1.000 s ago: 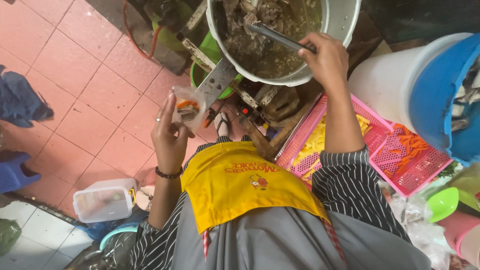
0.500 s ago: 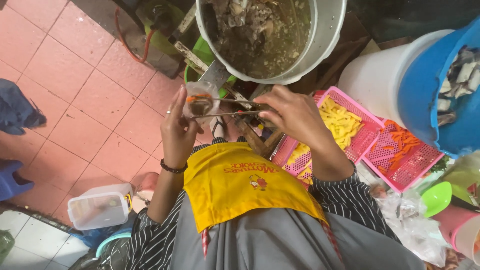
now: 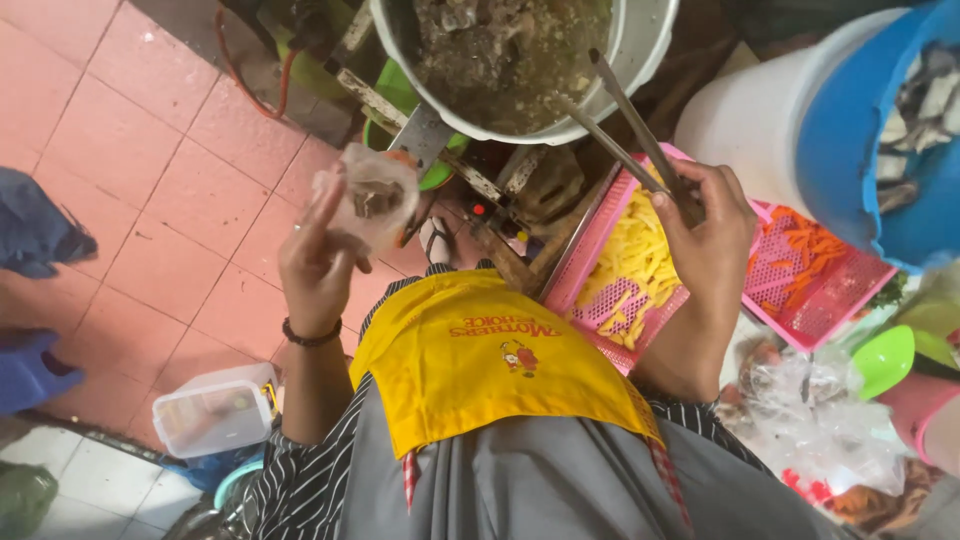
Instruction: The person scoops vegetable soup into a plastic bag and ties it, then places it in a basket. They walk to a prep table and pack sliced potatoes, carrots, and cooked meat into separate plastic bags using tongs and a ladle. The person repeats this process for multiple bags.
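Since half a second ago, the right hand (image 3: 712, 235) has drawn the metal tongs (image 3: 630, 125) away from the clear plastic bag (image 3: 372, 198), back toward the big pot (image 3: 640, 60). The left hand (image 3: 318, 262) pinches the bag left of the pot; it looks light, limp and slippery, best held at its rim. Pink baskets (image 3: 600, 300) crowd below the pot.
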